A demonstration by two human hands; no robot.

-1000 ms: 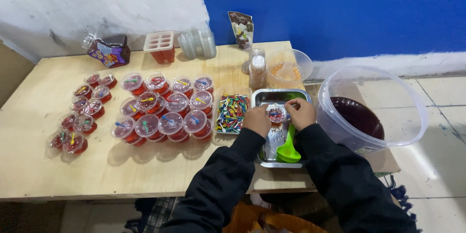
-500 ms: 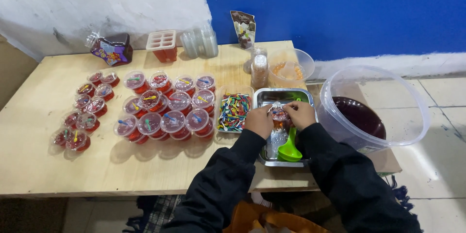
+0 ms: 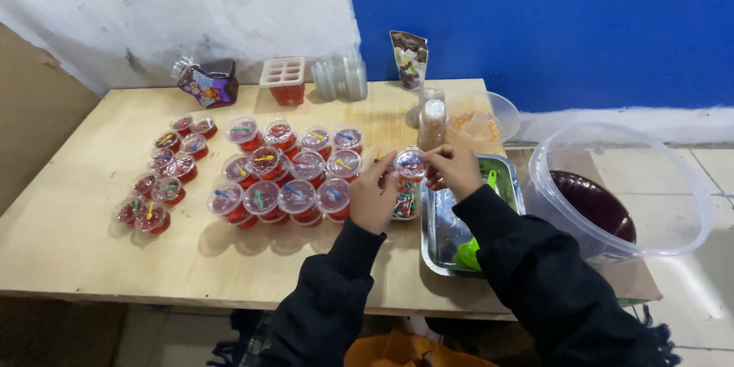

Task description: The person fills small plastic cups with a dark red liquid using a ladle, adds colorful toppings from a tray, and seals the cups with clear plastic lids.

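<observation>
Here, left of the steel tray (image 3: 511, 183), rows of filled red jelly cups (image 3: 284, 176) crowd the wooden table (image 3: 92, 237). The left hand (image 3: 372, 199) and right hand (image 3: 456, 170) both pinch one small lidded cup (image 3: 410, 163) between their fingertips, just above the tray's left rim. A loose lid could pop, I judge, and a squeeze might spill red jelly onto the sprinkles box (image 3: 404, 202) below.
</observation>
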